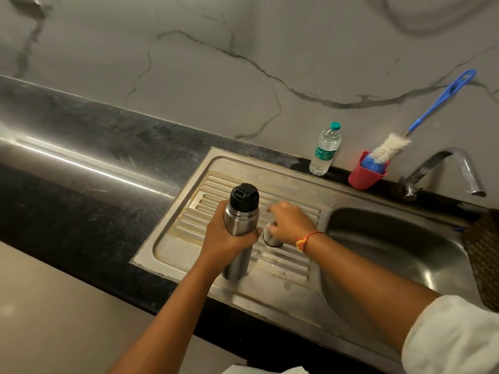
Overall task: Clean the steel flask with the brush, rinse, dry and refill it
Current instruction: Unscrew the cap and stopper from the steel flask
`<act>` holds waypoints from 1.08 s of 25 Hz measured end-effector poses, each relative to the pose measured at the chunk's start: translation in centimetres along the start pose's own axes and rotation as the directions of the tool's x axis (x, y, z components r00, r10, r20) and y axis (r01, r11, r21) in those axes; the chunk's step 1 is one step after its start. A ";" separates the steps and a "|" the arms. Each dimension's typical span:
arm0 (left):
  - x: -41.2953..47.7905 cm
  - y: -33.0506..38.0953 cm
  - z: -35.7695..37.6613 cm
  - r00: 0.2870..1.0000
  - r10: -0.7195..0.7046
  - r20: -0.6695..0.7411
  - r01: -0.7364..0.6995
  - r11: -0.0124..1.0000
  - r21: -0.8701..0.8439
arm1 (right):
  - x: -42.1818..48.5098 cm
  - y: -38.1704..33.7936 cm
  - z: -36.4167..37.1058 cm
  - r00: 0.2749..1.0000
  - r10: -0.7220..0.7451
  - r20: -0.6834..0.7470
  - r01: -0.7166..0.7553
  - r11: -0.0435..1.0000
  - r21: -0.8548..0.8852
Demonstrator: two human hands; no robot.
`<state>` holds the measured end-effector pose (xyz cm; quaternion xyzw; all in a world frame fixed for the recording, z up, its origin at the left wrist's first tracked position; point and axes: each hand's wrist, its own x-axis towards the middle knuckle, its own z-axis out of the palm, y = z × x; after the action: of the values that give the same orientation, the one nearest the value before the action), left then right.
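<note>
Gripping upright flask (241, 220) with left hand (226, 244); right hand (290, 222) laid over cup (271, 237) just beside, hold unclear; brush (388, 148) well beyond right hand

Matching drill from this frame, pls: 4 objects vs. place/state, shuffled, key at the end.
Things:
1. steel flask
2. bottle brush
3. plastic water bottle
4. small steel cup

Places/states:
A. stands in the red holder
B. gripped by the left hand
C. on the drainboard, right hand over it
D. upright by the wall, teal cap on

Pairs: 1-B, 2-A, 3-D, 4-C
</note>
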<state>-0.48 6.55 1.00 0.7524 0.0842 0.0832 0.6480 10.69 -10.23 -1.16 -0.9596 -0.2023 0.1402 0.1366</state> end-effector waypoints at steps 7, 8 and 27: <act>-0.5 0.4 1.3 0.999 0.043 0.001 -0.043 0.998 0.040 | -6.0 -6.8 -10.1 0.941 -0.259 -0.216 0.303 0.931 0.203; -0.6 0.6 1.5 0.998 0.059 0.006 -0.060 0.997 0.054 | -6.2 -7.0 -10.4 0.935 -0.288 -0.204 0.301 0.953 0.031; -0.5 4.1 0.0 0.954 0.087 0.288 -0.096 0.995 0.017 | -6.1 -7.2 -13.7 0.810 -0.559 -0.175 0.492 0.811 -0.316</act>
<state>-0.90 5.83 5.08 0.7696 -0.0444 0.0017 0.6369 7.23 -9.30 15.07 -0.8840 -0.4584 -0.0578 0.0706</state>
